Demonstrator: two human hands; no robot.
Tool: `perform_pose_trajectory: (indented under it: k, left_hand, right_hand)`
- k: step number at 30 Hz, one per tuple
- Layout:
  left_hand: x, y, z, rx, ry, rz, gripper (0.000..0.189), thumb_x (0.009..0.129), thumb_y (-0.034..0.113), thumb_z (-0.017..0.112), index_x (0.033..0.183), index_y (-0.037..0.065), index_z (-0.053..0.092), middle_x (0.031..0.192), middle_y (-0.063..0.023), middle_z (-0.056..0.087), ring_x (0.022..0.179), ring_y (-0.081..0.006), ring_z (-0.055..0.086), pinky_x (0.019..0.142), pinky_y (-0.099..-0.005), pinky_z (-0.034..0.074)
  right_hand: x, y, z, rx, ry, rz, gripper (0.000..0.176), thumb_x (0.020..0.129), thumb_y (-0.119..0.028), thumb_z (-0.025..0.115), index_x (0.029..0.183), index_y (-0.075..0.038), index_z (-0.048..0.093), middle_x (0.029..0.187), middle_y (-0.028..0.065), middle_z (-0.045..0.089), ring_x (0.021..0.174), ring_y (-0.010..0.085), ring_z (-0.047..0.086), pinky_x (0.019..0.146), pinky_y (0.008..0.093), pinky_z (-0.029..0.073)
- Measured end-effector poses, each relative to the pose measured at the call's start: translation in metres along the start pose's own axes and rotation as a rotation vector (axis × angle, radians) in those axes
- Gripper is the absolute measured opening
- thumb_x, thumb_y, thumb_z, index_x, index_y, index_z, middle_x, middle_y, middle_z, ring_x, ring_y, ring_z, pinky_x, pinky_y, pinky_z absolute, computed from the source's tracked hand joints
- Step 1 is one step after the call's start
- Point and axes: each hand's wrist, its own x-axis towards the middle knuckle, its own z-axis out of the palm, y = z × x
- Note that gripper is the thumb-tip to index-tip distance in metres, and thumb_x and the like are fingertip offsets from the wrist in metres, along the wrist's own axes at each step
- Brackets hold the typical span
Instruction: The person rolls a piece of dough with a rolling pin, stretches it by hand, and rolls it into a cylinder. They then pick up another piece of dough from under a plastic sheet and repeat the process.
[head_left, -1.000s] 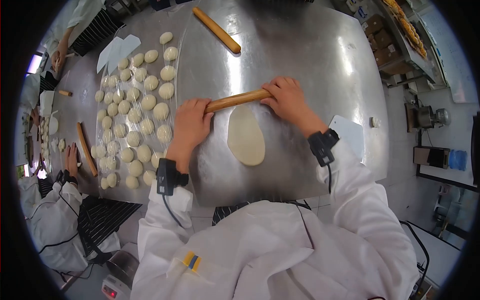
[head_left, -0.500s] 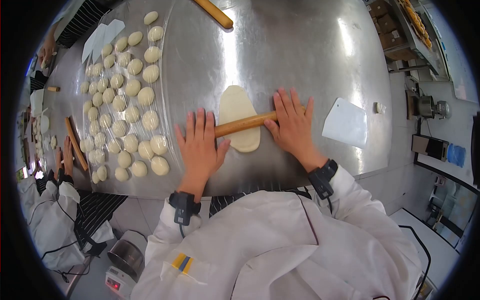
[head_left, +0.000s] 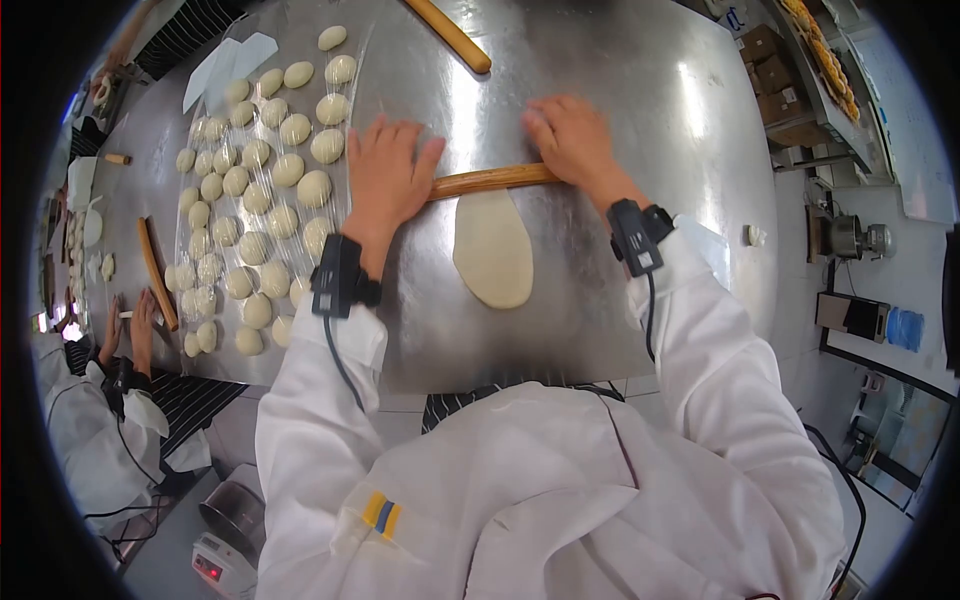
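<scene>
A wooden rolling pin (head_left: 490, 181) lies across the far end of a flat oval piece of dough (head_left: 494, 252) on the metal table. Over the pin's left end is my left hand (head_left: 391, 172), palm down, its fingers spread and pointing away from me. My right hand (head_left: 574, 143) rests on the pin's right end with its palm, the fingers reaching beyond it and curving a little. Neither hand wraps its fingers round the pin. The dough's near part lies uncovered between my forearms.
Several dough balls (head_left: 314, 189) sit under clear plastic at the left. Another rolling pin (head_left: 450, 36) lies at the far edge. A white scraper (head_left: 704, 243) is partly behind my right sleeve. A co-worker's hands (head_left: 141, 328) are at far left.
Both my hands have moved away from my body, and the rolling pin has gone from the dough's middle to its far end. The co-worker's hands have shifted slightly.
</scene>
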Motion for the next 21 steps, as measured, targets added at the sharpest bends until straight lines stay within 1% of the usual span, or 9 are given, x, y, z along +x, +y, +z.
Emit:
perform_pose_trajectory:
  k: [1,3,4,7,10,12,17,19,21]
  left_hand:
    - [-0.011,0.004,-0.008,-0.092,-0.078,0.084,0.043,0.090,0.043,0.057,0.114,0.008,0.065,0.124,-0.0137,0.060,0.125,-0.0343,0.047,0.110,-0.0536,0.026]
    - [-0.036,0.007,-0.011,-0.095,-0.093,0.111,0.037,0.087,0.037,0.062,0.111,0.009,0.066,0.117,-0.0112,0.061,0.117,-0.0314,0.051,0.104,-0.0490,0.032]
    - [-0.043,0.006,-0.009,-0.096,-0.106,0.138,0.032,0.085,0.030,0.067,0.109,0.009,0.066,0.109,-0.0087,0.063,0.109,-0.0284,0.055,0.098,-0.0444,0.037]
    - [-0.047,0.004,-0.005,-0.140,-0.028,0.144,0.031,0.082,0.024,0.070,0.109,0.009,0.066,0.102,-0.0067,0.063,0.099,-0.0270,0.056,0.088,-0.0412,0.039]
    - [-0.054,0.012,-0.023,-0.157,0.058,0.119,0.031,0.081,0.023,0.071,0.108,0.009,0.065,0.101,-0.0062,0.063,0.098,-0.0282,0.056,0.087,-0.0408,0.039]
    - [-0.073,0.022,-0.046,-0.157,0.012,0.115,0.031,0.081,0.023,0.071,0.107,0.009,0.065,0.101,-0.0064,0.063,0.099,-0.0282,0.056,0.086,-0.0408,0.040]
    - [-0.139,0.052,-0.063,-0.199,-0.121,0.076,0.032,0.082,0.022,0.071,0.109,0.006,0.063,0.102,-0.0116,0.063,0.097,-0.0332,0.057,0.085,-0.0436,0.042]
    - [-0.161,0.057,-0.052,-0.232,-0.098,0.038,0.034,0.081,0.020,0.072,0.111,0.007,0.063,0.105,-0.0113,0.063,0.103,-0.0328,0.056,0.093,-0.0457,0.040]
    - [-0.176,0.059,-0.039,-0.178,-0.118,0.037,0.039,0.082,0.022,0.071,0.117,0.007,0.062,0.114,-0.0123,0.061,0.113,-0.0341,0.053,0.100,-0.0495,0.035]
  right_hand:
    - [-0.011,-0.002,-0.004,-0.002,0.000,-0.001,0.044,0.093,-0.048,0.053,0.115,-0.012,0.068,0.125,0.0086,0.059,0.123,0.0290,0.048,0.104,0.0513,0.033]
    - [-0.033,-0.006,-0.009,-0.119,-0.020,-0.234,0.039,0.089,-0.048,0.062,0.106,-0.014,0.071,0.113,0.0051,0.062,0.110,0.0259,0.053,0.098,0.0424,0.036]
    - [-0.036,-0.004,-0.009,-0.119,-0.018,-0.235,0.039,0.089,-0.048,0.062,0.106,-0.014,0.071,0.113,0.0051,0.062,0.110,0.0259,0.053,0.098,0.0424,0.036]
    - [-0.049,-0.003,-0.005,-0.134,-0.112,-0.192,0.041,0.083,-0.049,0.067,0.103,-0.014,0.071,0.103,0.0031,0.062,0.103,0.0245,0.054,0.095,0.0408,0.036]
    - [-0.055,-0.008,-0.012,-0.129,0.043,-0.207,0.042,0.080,-0.051,0.068,0.101,-0.014,0.070,0.097,0.0018,0.061,0.101,0.0227,0.054,0.092,0.0402,0.036]
    - [-0.079,-0.018,-0.028,-0.170,0.173,-0.325,0.040,0.079,-0.049,0.069,0.099,-0.015,0.070,0.097,0.0001,0.060,0.099,0.0213,0.054,0.091,0.0404,0.036]
    - [-0.153,-0.025,-0.029,-0.068,0.113,-0.287,0.038,0.077,-0.045,0.072,0.098,-0.014,0.069,0.095,-0.0009,0.059,0.096,0.0201,0.053,0.092,0.0420,0.037]
    - [-0.173,-0.025,-0.024,-0.034,0.091,-0.271,0.038,0.076,-0.045,0.072,0.098,-0.014,0.068,0.094,-0.0013,0.059,0.095,0.0196,0.053,0.094,0.0435,0.036]
    - [-0.189,-0.026,-0.021,-0.118,0.019,-0.192,0.045,0.079,-0.044,0.070,0.112,-0.013,0.066,0.111,0.0025,0.061,0.111,0.0239,0.053,0.103,0.0543,0.031]
